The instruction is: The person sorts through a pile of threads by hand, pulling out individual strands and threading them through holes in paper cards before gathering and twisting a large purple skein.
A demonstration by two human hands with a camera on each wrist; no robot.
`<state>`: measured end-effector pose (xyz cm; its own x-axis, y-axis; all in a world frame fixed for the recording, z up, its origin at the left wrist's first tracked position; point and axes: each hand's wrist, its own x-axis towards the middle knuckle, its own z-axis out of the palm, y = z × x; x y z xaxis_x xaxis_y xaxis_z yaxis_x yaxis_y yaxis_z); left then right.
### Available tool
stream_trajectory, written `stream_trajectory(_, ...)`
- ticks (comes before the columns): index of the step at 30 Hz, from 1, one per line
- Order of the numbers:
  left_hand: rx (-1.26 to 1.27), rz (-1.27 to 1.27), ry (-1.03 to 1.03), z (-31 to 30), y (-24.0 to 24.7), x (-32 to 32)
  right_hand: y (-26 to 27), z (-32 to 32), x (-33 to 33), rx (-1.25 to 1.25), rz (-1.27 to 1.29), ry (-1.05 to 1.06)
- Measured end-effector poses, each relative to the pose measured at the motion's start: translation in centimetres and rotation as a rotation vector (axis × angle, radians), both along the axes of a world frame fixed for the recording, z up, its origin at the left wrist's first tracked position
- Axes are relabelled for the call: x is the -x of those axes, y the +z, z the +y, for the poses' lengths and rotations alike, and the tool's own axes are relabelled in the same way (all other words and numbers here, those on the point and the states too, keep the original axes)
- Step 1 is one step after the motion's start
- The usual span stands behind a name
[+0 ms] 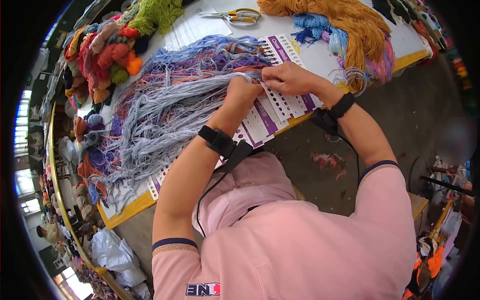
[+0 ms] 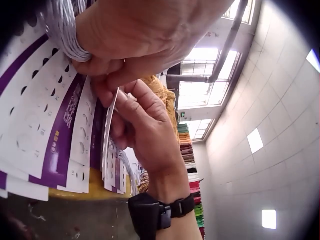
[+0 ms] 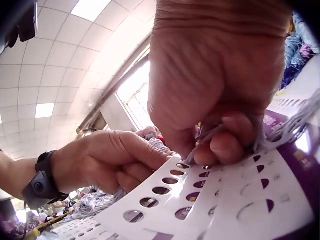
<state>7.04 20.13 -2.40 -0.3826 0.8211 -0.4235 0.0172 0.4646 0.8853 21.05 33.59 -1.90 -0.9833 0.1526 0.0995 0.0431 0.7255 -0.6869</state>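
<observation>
In the head view a white punched card (image 1: 276,102) stands raised between both hands, above other purple and white cards (image 1: 257,120). My left hand (image 1: 242,95) pinches near the card's end, with a pale grey-blue yarn bundle (image 1: 200,90) looped over it. My right hand (image 1: 290,80) meets it from the right. In the right wrist view, the fingers of my right hand (image 3: 215,100) pinch grey strands at a hole near the end of the card (image 3: 165,195), while my left hand (image 3: 110,160) grips beside that end. The left wrist view shows the card (image 2: 109,140) edge-on.
Tangled blue, purple and orange yarn (image 1: 165,105) covers the table's middle. Yellow-handled scissors (image 1: 240,18) lie at the back. Mustard yarn (image 1: 345,25) is at the right back, red and green yarn bundles (image 1: 112,55) at the left. Yellow tape (image 1: 131,207) lines the front edge.
</observation>
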Motion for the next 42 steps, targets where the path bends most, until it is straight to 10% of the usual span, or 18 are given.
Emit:
stream_trajectory(5,0.011,0.481,-0.058,-0.8,0.7,0.9,1.4,0.1,-0.7,0.358,-0.274,-0.147)
stream_trajectory(19,-0.031,0.077,-0.034,-1.9,1.2,1.5,0.7,-0.9,-0.5,-0.068,-0.103,-0.143)
stream_trajectory(29,-0.312,-0.536,-0.029,-2.8,5.2,2.7,3.8,0.1,-2.6,0.973,0.057,-0.246)
stream_trajectory(42,-0.37,-0.716,-0.128,-3.4,5.4,0.9,5.9,-1.3,-2.7,1.103,0.088,-0.12)
